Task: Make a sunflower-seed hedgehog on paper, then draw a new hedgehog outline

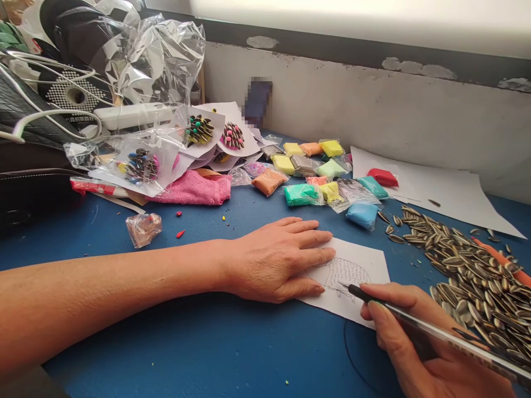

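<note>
A small white sheet of paper (375, 260) lies on the blue table, with an outline drawing of a rounded animal (350, 273) filled with little marks. Flat across the paper's left part rests my left hand (282, 257), its fingers stretched out and slightly apart; it hides some of the drawing. My right hand (409, 331) grips a pen (440, 334) with a black grip and clear barrel. The pen's tip meets or nearly meets the lower part of the drawing. Beside my right hand is a heap of striped sunflower seeds (473, 271).
Bagged coloured clay packets (305, 193) are scattered behind my hands. Finished seed-and-clay pieces (233, 136) sit on papers near a pink cloth (194, 188). A black bag (33, 132) and clear plastic (157, 61) crowd the left; white sheets (448, 188) lie against the wall.
</note>
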The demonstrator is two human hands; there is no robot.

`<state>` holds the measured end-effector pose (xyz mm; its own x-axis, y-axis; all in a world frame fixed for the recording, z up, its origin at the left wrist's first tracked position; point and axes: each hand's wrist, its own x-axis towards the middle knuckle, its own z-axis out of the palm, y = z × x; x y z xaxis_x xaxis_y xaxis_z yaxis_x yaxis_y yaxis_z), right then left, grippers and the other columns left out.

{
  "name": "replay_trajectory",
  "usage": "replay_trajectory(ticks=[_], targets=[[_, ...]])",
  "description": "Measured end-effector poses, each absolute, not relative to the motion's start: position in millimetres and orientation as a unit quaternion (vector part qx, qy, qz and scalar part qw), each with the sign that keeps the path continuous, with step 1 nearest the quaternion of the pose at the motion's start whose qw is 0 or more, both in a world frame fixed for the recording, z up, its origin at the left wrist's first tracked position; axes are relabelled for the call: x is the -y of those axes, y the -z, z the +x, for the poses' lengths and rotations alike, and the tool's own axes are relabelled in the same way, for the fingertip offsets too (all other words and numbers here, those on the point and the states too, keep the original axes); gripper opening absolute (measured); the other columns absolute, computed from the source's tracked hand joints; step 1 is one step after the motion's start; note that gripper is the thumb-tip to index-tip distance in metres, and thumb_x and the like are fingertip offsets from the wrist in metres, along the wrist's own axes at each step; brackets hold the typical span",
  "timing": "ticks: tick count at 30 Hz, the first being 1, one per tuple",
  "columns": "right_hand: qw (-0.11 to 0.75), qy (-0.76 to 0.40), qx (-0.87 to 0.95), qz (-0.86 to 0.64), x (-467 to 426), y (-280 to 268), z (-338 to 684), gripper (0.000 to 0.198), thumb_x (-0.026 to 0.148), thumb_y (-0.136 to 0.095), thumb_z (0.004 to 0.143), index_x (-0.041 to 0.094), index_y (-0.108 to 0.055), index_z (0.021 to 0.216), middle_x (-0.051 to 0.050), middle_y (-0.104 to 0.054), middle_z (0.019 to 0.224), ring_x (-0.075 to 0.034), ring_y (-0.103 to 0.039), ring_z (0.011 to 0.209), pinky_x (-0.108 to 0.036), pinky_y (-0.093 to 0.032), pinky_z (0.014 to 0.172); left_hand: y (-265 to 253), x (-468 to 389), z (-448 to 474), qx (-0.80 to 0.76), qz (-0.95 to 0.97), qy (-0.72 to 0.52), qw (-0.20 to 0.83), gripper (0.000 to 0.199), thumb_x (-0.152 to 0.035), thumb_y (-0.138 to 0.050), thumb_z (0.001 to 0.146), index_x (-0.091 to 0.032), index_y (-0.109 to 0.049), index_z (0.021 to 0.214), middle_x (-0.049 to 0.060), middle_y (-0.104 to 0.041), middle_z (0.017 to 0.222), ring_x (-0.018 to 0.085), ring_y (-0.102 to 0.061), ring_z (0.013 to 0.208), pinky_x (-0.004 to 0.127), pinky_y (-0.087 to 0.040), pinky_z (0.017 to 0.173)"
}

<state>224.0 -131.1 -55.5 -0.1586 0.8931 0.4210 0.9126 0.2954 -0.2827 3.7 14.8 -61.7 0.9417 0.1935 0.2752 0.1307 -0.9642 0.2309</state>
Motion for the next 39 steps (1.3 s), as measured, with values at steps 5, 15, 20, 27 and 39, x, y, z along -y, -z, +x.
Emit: replay_trajectory(ticks=[5,15,20,27,39], targets=[[0.263,0.016,0.759,-0.595,130.6,56.4,222.7,0.013,0.035,-0.05,0.102,0.031,-0.057,0.113,0.004,-0.076,0.094,-0.012,-0.075,0.075,-0.017,-0.058,0.066,61.6,-14.4,4.0,-0.082,0.979,-0.151,0.106,0.054,-0.046,-0.052,0.104,-0.007,-0.056,0.141,0.019,-0.052,0.152,0.039,-0.044,0.141,0.049,-0.034,0.119],[0.265,0.005,0.759,-0.595,132.8,54.6,223.7,0.011,0.033,-0.051,0.102,0.03,-0.058,0.11,0.005,-0.075,0.09,-0.011,-0.072,0.067,-0.017,-0.056,0.06,61.4,-14.8,3.6,-0.082,0.979,-0.149,0.11,0.055,-0.046,-0.053,0.104,-0.007,-0.056,0.142,0.019,-0.051,0.152,0.039,-0.043,0.142,0.05,-0.033,0.119],[0.269,0.0,0.758,-0.595,133.5,56.5,223.2,0.012,0.034,-0.051,0.102,0.03,-0.058,0.109,0.003,-0.076,0.092,-0.013,-0.075,0.075,-0.018,-0.057,0.061,62.3,-14.7,4.3,-0.082,0.979,-0.152,0.107,0.055,-0.047,-0.052,0.104,-0.008,-0.056,0.142,0.019,-0.052,0.152,0.039,-0.044,0.142,0.05,-0.034,0.119],[0.275,0.02,0.75,-0.602,132.0,55.5,221.6,0.012,0.035,-0.053,0.1,0.03,-0.061,0.106,0.003,-0.077,0.09,-0.014,-0.075,0.069,-0.021,-0.058,0.058,61.4,-14.8,3.2,-0.083,0.979,-0.149,0.115,0.055,-0.046,-0.054,0.103,-0.007,-0.055,0.143,0.02,-0.051,0.152,0.04,-0.043,0.143,0.052,-0.033,0.119],[0.261,0.001,0.764,-0.59,129.1,53.9,219.8,0.013,0.032,-0.054,0.1,0.03,-0.059,0.112,0.003,-0.077,0.098,-0.014,-0.076,0.082,-0.019,-0.059,0.068,61.8,-14.6,3.2,-0.091,0.979,-0.141,0.114,0.054,-0.047,-0.051,0.104,-0.01,-0.054,0.144,0.018,-0.049,0.154,0.038,-0.042,0.145,0.049,-0.032,0.12]])
